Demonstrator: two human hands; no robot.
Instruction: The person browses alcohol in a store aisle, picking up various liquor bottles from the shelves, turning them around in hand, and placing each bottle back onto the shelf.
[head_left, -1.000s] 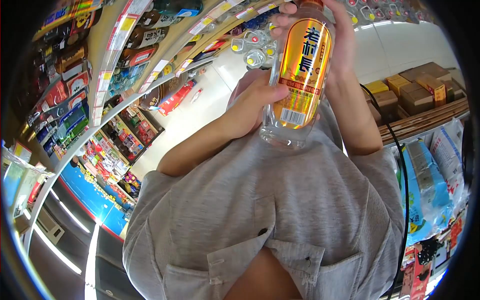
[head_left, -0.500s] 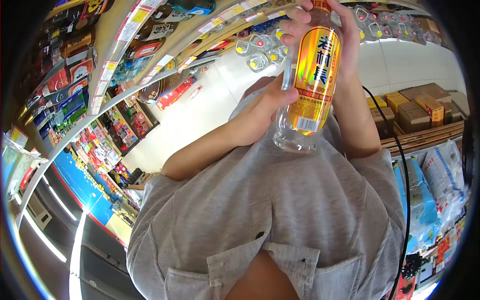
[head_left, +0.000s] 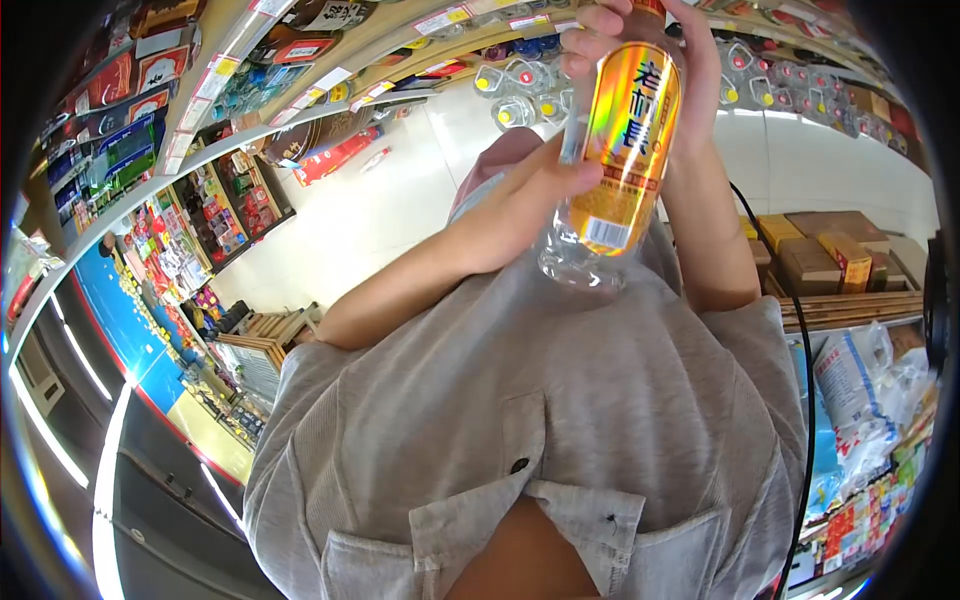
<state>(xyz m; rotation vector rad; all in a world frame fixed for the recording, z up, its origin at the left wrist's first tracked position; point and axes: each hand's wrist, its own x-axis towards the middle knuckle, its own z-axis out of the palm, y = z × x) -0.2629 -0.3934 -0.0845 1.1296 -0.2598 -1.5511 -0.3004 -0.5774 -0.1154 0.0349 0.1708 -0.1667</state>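
A clear glass liquor bottle (head_left: pixel 622 150) with a shiny gold-orange label and dark Chinese characters is tilted in front of my chest. Its neck is at the top of the view and its base points down toward my grey shirt. My left hand (head_left: pixel 530 205) grips the lower body from the left, thumb lying against the label's edge; its other fingers are hidden behind the glass. Higher up, my right hand (head_left: pixel 700 90) is wrapped round the shoulder and neck, with fingertips showing on the far left side. The top of the bottle is cut off by the frame.
Shelves of bottles (head_left: pixel 110 100) with price tags curve along the left and top. Large clear jugs (head_left: pixel 515 110) stand on the pale floor (head_left: pixel 400 200). Brown cartons (head_left: pixel 810 265) and plastic bags (head_left: pixel 860 380) sit to the right. A black cable (head_left: pixel 812 400) hangs down the right side.
The surroundings have shifted as my view turned a little; a wooden crate now shows more at left. The bottle, still in both hands, has moved slightly up and tilts slightly differently.
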